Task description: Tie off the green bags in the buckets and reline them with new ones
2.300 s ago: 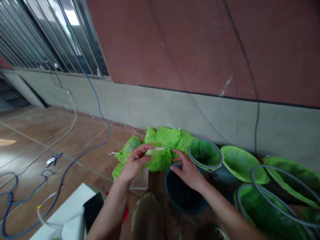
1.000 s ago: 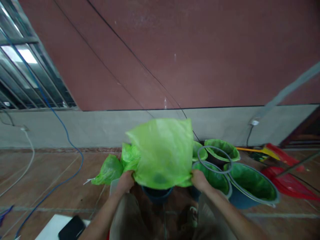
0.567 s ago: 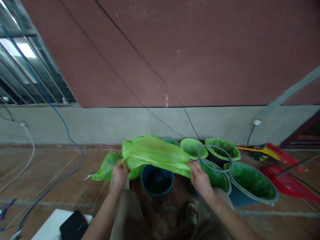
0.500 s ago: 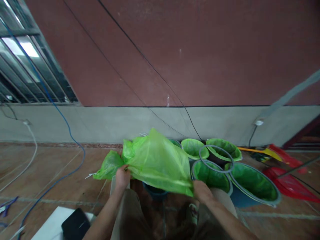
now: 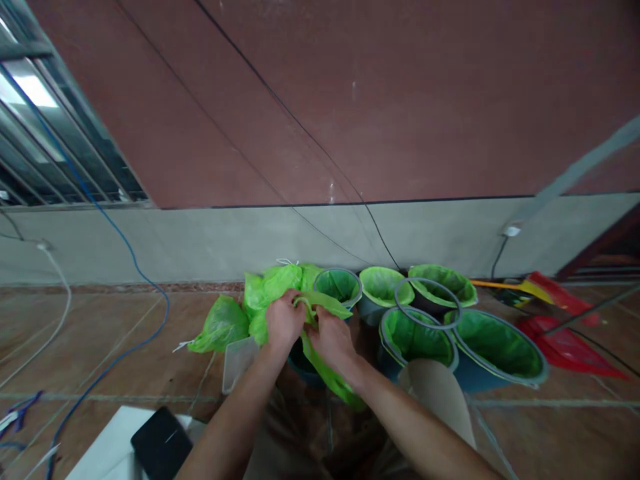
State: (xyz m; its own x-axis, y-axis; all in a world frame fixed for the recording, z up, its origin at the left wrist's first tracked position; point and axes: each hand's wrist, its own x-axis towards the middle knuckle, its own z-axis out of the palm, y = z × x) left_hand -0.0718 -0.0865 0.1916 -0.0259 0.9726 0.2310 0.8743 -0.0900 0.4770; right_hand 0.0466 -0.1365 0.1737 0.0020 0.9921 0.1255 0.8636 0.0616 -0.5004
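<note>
A thin green plastic bag [image 5: 336, 381] is bunched between my hands, its loose end trailing down to the right. My left hand [image 5: 285, 325] grips the gathered upper part. Close beside it, my right hand [image 5: 331, 339] is closed on the same bag, fingertips partly hidden by folds. Under the hands stands a dark bin [image 5: 304, 368], mostly covered by arms and bag. Just left of my hands, filled green bags [image 5: 273, 283] lean against the wall, and another tied bag [image 5: 223, 327] lies on the floor.
Several bins lined with green bags, including a large one [image 5: 500, 347], stand to the right. A grey ring [image 5: 400, 303] rests across them. A red dustpan [image 5: 565, 343] lies beyond. At left are a clear plastic container [image 5: 238, 363], a black object [image 5: 161, 443] and a blue cable [image 5: 135, 257].
The bag was spread wide between my hands; now it is gathered up narrow. Both hands have come together in the middle, uncovering a lined bin behind.
</note>
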